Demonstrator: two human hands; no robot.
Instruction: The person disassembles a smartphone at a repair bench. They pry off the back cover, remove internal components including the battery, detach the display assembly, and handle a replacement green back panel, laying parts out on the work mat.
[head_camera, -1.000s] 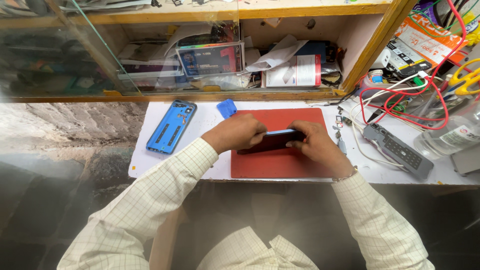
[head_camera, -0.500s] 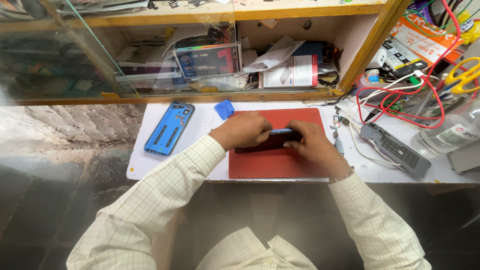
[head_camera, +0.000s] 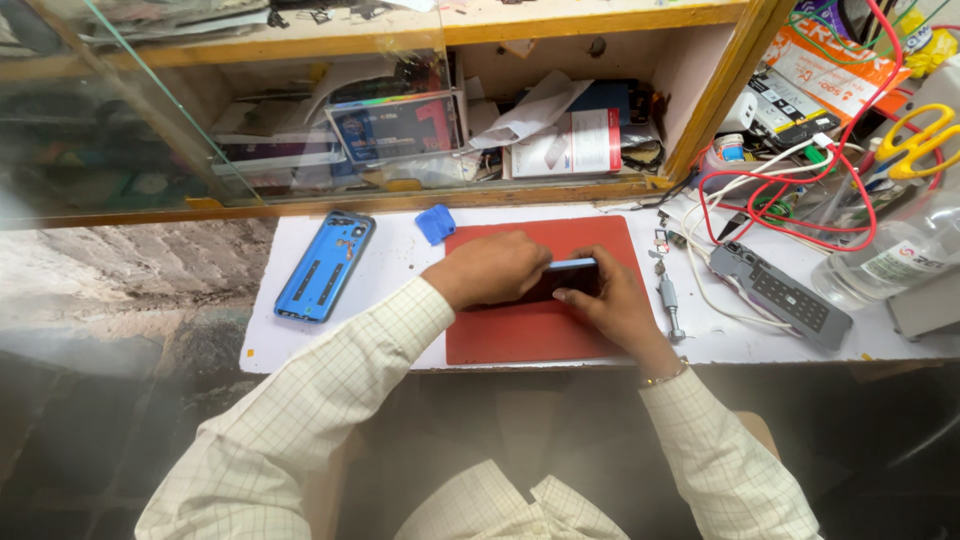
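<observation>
Your phone (head_camera: 560, 282) lies on the red mat (head_camera: 540, 335), toward the mat's far half, and both your hands are on it. Your left hand (head_camera: 490, 268) covers its left end with the fingers curled down over the far edge, clamped on the body; your right hand (head_camera: 610, 300) holds the right end, the thumb on the near side and the fingertips on the light blue rim that shows along the far edge. The dark face is up, mostly hidden by your palms. Judged from its look, the phone is light, thin and stiff, with a smooth, slippery glass face that would crack under a twist, so hold it by the frame edges and corners rather than pressing on the middle of the screen, and keep it flat against the mat, which should give some friction. Left of the mat, on the white surface (head_camera: 400, 260), lies a blue back cover (head_camera: 325, 265), inner side up, well apart from your hands. A small blue pick (head_camera: 435, 223) sits just beside the mat's far left corner. Right of the mat lie a small screwdriver (head_camera: 668, 300), a grey tool (head_camera: 785, 295) and a tangle of red and white wires (head_camera: 790, 190).
</observation>
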